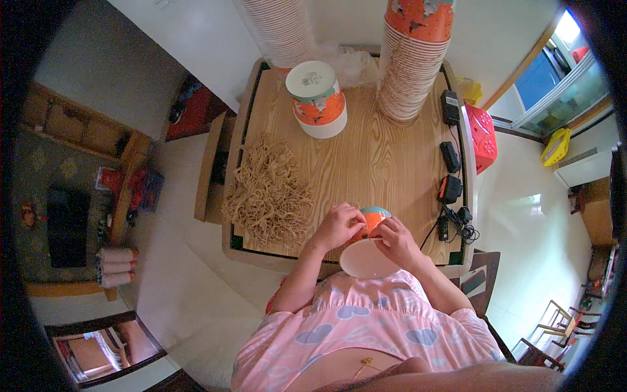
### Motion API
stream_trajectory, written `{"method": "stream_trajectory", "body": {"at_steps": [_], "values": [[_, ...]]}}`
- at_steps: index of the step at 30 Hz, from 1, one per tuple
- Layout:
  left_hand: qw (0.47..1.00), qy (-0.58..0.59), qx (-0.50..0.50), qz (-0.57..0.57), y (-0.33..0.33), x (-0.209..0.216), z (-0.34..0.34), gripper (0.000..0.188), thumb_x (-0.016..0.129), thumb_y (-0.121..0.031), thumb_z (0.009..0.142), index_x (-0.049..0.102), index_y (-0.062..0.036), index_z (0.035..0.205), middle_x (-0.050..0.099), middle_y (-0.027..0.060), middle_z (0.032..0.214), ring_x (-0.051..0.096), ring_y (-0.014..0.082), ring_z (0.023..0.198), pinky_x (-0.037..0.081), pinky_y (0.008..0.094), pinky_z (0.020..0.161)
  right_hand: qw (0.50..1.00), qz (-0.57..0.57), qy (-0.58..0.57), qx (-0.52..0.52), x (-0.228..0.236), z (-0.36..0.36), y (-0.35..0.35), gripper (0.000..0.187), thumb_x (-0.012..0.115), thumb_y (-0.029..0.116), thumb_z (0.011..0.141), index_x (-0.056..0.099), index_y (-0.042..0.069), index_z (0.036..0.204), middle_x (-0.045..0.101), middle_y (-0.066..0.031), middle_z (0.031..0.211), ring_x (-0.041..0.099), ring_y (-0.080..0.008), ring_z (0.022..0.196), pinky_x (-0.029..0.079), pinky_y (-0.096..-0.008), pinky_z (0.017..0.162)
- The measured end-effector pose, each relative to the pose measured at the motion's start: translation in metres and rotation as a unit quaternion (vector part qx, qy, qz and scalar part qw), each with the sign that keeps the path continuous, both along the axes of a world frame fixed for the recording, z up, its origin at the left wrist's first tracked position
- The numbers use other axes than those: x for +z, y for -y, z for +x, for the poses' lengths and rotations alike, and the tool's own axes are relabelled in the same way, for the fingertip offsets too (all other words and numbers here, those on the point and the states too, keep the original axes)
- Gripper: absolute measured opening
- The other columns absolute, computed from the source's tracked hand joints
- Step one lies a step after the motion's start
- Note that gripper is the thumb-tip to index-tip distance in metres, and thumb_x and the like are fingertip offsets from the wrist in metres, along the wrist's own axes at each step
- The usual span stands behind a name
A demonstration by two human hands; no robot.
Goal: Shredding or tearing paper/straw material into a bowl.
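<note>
At the table's near edge I have a paper bucket [375, 217] with an orange side and a teal band. It lies tilted, and its white round mouth [369, 260] faces me. On the bucket's left side, the fingertips of my left hand [341, 227] are pinched together; anything between them is too small to make out. My right hand [398, 242] grips the bucket near its rim on the other side, fingers bent. A loose heap of brown twisted paper cords [269, 191] lies to the left of my hands.
Upside-down buckets [318, 108] stand on the wooden table [353, 160]. Behind are a tall bucket stack [411, 72] and a white-sided stack [277, 29] beside clear plastic wrap [353, 65]. Black adapters [449, 157] and cables line the right edge. A red stool [481, 137] stands beyond.
</note>
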State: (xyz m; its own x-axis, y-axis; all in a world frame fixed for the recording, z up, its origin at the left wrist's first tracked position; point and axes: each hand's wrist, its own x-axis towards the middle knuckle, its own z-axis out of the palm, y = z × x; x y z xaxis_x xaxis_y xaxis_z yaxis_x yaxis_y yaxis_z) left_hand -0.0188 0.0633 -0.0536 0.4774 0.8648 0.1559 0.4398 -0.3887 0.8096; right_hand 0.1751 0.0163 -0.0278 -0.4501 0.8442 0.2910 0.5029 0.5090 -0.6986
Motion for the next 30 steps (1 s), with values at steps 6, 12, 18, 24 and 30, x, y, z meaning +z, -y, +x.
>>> {"method": "stream_trajectory", "body": {"at_steps": [6,12,18,24,30], "values": [[0.993,0.041,-0.031,-0.110,0.000,0.014,-0.001,0.016,0.066,-0.005,0.068,0.064,-0.0071,0.084,0.061,0.0064,0.080,0.057,0.0223,0.082,0.043,0.0346,0.078,0.995,-0.095,0.033,0.000,-0.007,0.007,0.005,0.038,0.061,0.005,0.069,0.048,0.004,0.104,0.052,-0.0160,0.103,0.048,-0.0379,0.098,0.042,-0.0438,0.086],[0.987,0.051,-0.132,-0.078,-0.003,0.003,-0.004,0.019,0.067,-0.006,0.069,0.066,-0.0082,0.088,0.061,0.0065,0.084,0.057,0.0219,0.081,0.044,0.0331,0.077,0.998,-0.066,0.016,0.015,-0.004,0.007,0.004,0.031,0.061,0.005,0.069,0.050,0.003,0.098,0.052,-0.0158,0.100,0.049,-0.0373,0.096,0.043,-0.0431,0.083],[0.993,0.001,-0.106,-0.043,0.001,0.003,0.014,0.009,0.067,-0.011,0.070,0.062,-0.0042,0.074,0.060,0.0085,0.078,0.057,0.0240,0.079,0.044,0.0349,0.072,0.997,-0.061,0.039,0.029,-0.005,0.012,0.002,0.026,0.062,0.005,0.069,0.053,0.003,0.093,0.054,-0.0139,0.095,0.051,-0.0348,0.092,0.045,-0.0412,0.078],[0.995,0.015,-0.061,-0.073,0.000,-0.002,0.011,0.010,0.068,-0.010,0.069,0.061,-0.0030,0.073,0.059,0.0097,0.075,0.056,0.0249,0.076,0.045,0.0344,0.069,1.000,-0.011,-0.013,-0.022,0.003,0.008,0.002,0.015,0.063,0.003,0.070,0.054,0.005,0.083,0.053,-0.0103,0.081,0.052,-0.0302,0.078,0.045,-0.0368,0.067],[0.992,0.057,-0.078,-0.078,-0.001,-0.003,0.008,0.010,0.068,-0.009,0.069,0.063,-0.0031,0.076,0.060,0.0090,0.075,0.057,0.0229,0.075,0.045,0.0331,0.068,0.997,-0.073,0.009,-0.004,0.002,0.012,0.005,0.024,0.061,0.005,0.070,0.054,0.005,0.093,0.053,-0.0122,0.092,0.052,-0.0338,0.086,0.045,-0.0415,0.075]]}}
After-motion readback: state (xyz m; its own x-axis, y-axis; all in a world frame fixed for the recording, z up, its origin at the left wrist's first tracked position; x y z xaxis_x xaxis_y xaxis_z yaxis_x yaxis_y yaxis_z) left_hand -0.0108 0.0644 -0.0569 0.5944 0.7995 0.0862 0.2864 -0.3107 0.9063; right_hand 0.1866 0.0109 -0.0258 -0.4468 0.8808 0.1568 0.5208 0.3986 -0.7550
